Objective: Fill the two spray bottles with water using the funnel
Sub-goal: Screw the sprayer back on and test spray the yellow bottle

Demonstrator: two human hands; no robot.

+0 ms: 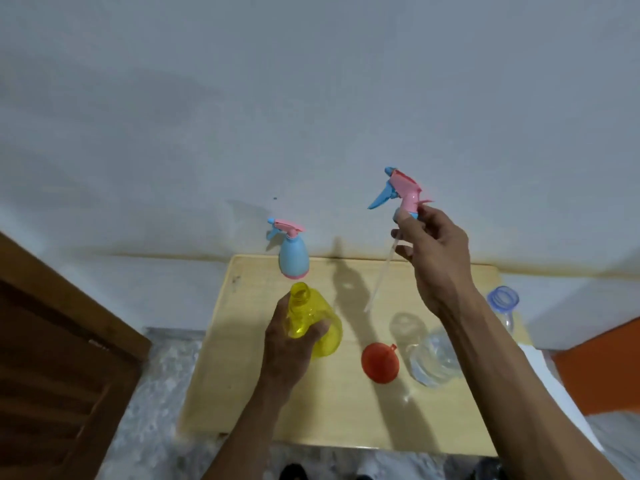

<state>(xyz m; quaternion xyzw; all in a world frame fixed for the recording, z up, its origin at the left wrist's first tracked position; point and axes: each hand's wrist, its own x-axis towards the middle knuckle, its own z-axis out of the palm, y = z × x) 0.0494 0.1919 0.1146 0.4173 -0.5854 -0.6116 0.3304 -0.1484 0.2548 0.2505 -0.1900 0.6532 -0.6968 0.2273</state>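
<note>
Just left of centre in the frame, the left hand [289, 344] wraps its fingers and thumb around the yellow spray bottle [313, 323], whose neck stands open and uncapped. In the upper right of centre, the right hand [434, 258] holds the pink-and-blue spray head [401, 192] aloft, fingers curled and pinching its collar, while the thin dip tube [379, 275] hangs down over the wooden table [311, 410] — clear of the bottle.

The step in hand looks like setting that head aside so the funnel can go in. It seems best to lay it on a bare patch of table where the tube will not roll against anything, then keep the yellow bottle upright and steady. The red funnel [380, 362] lies lower centre, just beside the clear water bottle [429, 355] at lower right; its spout should seat fully in the neck before any pouring, or water will run down the outside.

The second spray bottle [293, 258], blue with its head on, stands at the table's far edge — not yet opened.
</note>
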